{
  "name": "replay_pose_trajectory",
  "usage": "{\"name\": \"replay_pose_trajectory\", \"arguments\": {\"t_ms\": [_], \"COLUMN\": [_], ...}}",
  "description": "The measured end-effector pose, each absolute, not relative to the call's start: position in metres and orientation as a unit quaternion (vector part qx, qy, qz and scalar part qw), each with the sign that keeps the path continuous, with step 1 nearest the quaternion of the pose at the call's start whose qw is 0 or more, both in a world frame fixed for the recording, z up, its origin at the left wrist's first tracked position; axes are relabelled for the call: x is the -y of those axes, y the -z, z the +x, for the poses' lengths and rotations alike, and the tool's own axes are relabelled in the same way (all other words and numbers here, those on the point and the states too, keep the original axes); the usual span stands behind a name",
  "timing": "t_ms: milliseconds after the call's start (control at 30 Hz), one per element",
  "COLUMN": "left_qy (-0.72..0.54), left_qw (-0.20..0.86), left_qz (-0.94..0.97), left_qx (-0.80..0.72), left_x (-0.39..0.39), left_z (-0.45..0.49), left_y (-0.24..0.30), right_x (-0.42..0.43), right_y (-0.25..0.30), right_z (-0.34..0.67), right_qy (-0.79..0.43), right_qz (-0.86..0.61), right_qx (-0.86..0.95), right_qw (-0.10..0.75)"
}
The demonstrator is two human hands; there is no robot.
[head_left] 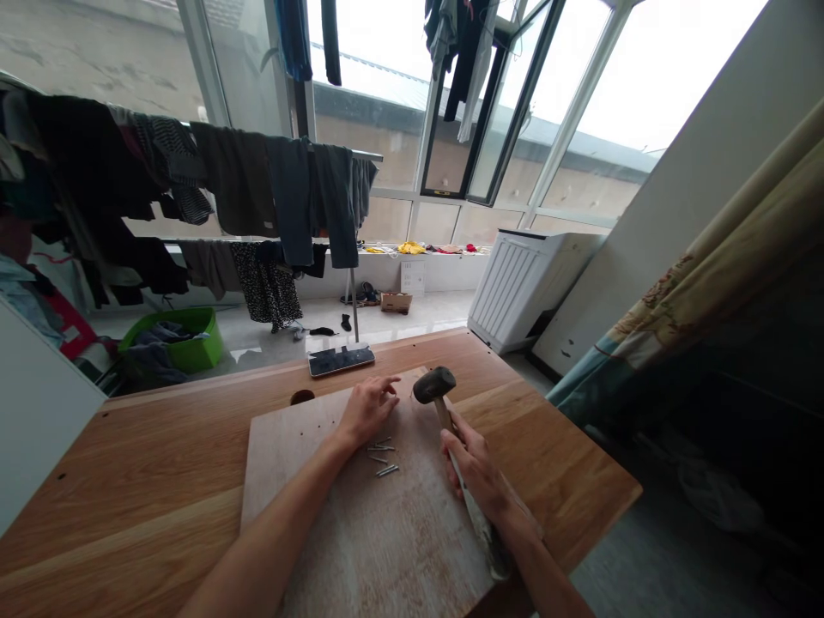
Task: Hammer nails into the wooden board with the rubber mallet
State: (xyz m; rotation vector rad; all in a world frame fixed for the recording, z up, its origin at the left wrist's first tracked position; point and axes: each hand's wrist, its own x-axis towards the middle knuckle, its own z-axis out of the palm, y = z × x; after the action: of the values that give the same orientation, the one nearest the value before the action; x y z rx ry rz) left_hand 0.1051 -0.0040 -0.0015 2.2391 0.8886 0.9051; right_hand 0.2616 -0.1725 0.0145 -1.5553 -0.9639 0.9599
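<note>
My right hand [473, 459] is wrapped round the handle of a mallet [434, 385] with a dark, rounded head. The head is raised near the far edge of a pale wooden board [379, 532]. To its left, my left hand [370, 408] rests at the board's far side, fingers apart and partly bent, with nothing visible in them. A thin upright nail [411, 395] seems to stand between the fingertips and the mallet head, though it is very small here. Several loose nails [386, 469] lie on the board beside my left wrist. Small dark spots dot the board's left part.
The board lies on a wooden table [160, 481]. A phone [341, 360] and a small brown round object [302, 396] are beyond it. Past the table are a clothes rack with laundry [238, 180], a green tub [199, 339], a white washing machine [515, 283] and a curtain [695, 266].
</note>
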Motion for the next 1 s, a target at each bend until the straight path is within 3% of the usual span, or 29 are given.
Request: {"name": "replay_pose_trajectory", "arguments": {"t_ms": [233,567,733,800,1000], "left_qy": [-0.346,-0.340,-0.340,-0.299,-0.005], "left_qw": [0.362,0.344,0.308,0.274,0.190], "left_qz": [0.795,0.798,0.823,0.852,0.939], "left_qx": [-0.344,-0.359,-0.336,-0.332,-0.288], "left_x": [0.002,0.002,0.002,0.006,0.033], "left_z": [0.106,0.108,0.097,0.087,0.076], "left_y": [0.005,0.009,-0.006,-0.025,-0.065], "right_x": [0.168,0.159,0.168,0.176,0.186], "right_y": [-0.037,-0.033,-0.032,-0.027,-0.013], "right_z": [0.243,0.234,0.239,0.244,0.258], "right_qy": [-0.328,-0.269,-0.297,-0.314,-0.385], "right_qz": [-0.660,-0.687,-0.684,-0.673,-0.647], "right_qx": [0.488,0.510,0.513,0.481,0.398], "right_qw": [0.468,0.443,0.426,0.466,0.524]}}
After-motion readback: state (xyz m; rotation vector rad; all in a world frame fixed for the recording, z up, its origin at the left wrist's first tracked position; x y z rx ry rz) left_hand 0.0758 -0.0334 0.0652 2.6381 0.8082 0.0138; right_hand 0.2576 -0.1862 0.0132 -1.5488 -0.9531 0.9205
